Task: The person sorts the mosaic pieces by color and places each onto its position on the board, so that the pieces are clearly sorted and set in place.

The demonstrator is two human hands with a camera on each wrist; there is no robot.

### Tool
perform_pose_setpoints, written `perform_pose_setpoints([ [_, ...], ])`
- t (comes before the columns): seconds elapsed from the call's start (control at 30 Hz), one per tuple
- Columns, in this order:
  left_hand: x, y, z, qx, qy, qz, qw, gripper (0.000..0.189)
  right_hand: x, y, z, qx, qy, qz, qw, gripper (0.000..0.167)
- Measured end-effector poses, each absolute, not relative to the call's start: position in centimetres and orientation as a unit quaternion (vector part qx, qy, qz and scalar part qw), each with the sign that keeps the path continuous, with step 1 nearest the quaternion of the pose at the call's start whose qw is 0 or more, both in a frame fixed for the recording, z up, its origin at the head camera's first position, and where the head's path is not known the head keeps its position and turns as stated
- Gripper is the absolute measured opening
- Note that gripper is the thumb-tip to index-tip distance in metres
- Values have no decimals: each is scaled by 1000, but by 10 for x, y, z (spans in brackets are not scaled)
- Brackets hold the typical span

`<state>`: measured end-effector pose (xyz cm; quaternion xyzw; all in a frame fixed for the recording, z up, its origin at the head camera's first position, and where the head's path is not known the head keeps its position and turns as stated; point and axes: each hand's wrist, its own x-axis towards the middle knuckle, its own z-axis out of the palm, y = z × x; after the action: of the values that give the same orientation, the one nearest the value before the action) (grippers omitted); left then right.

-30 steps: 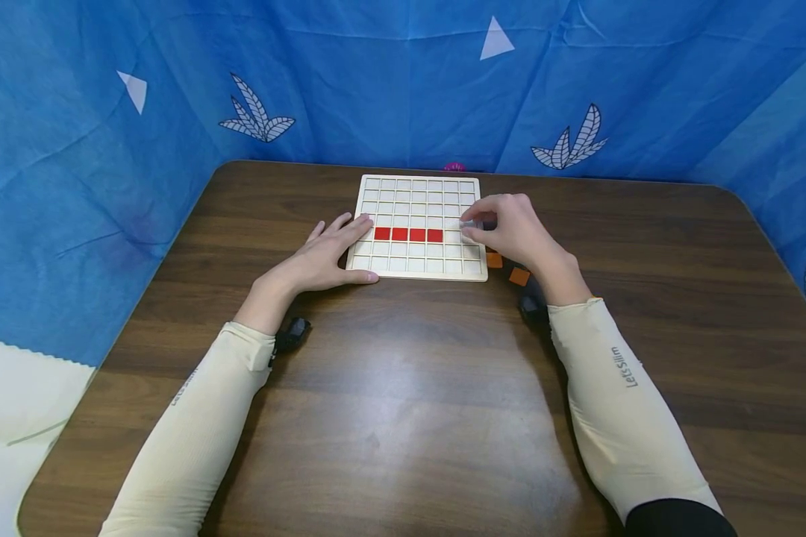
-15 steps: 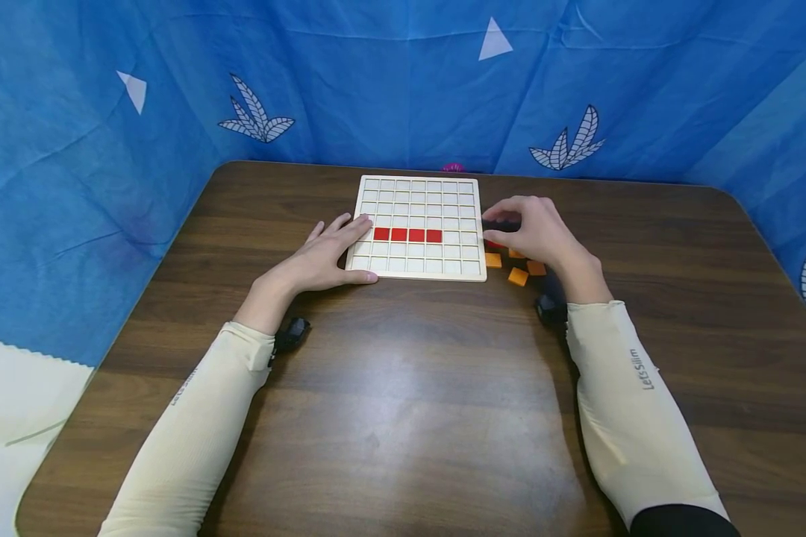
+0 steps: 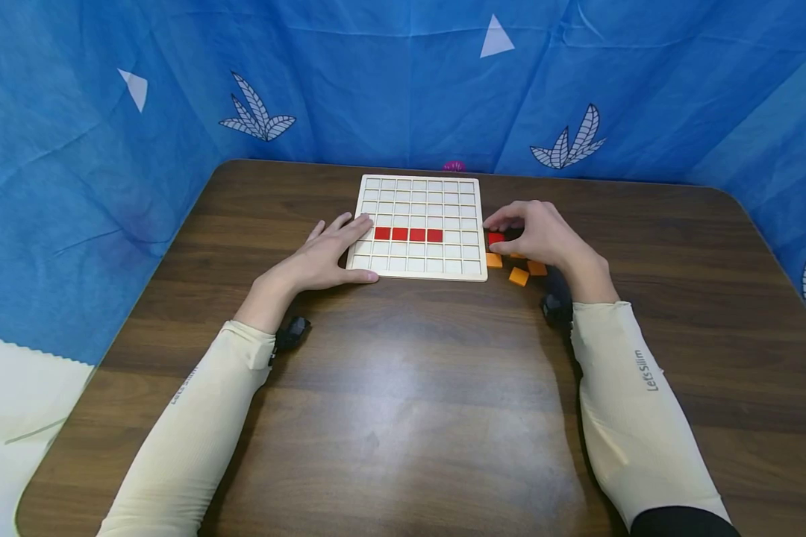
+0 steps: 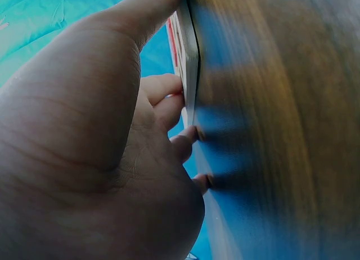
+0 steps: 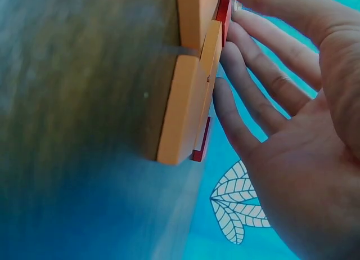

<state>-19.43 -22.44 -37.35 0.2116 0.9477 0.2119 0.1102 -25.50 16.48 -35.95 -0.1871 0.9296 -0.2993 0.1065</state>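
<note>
In the head view, a white gridded board (image 3: 418,257) lies near the table's far edge, with a row of several red square tiles (image 3: 399,234) in its cells. My left hand (image 3: 319,257) rests on the board's left side, fingers spread on its edge and thumb at the near left corner. The board's edge (image 4: 192,57) shows beyond that thumb in the left wrist view. My right hand (image 3: 544,235) is low beside the board's right edge, thumb and fingers spread around a loose red tile (image 3: 495,238). The right wrist view shows this tile (image 5: 224,15) close to the fingertips.
Several loose orange tiles (image 3: 519,277) lie right of the board, partly under my right hand. Another red tile (image 5: 201,142) shows behind them in the right wrist view. A blue patterned cloth (image 3: 410,89) hangs beyond the brown wooden table (image 3: 403,388).
My right hand has moved off the board's right side to the loose tiles beside it, then slightly lower around the red tile. My left hand has stayed in place.
</note>
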Motion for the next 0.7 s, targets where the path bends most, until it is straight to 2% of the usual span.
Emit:
perform_pose_setpoints([
  [0.7,-193,-224,-372,213,947,214,110,103,-252,164,-359,-194,926,-311,87,30],
])
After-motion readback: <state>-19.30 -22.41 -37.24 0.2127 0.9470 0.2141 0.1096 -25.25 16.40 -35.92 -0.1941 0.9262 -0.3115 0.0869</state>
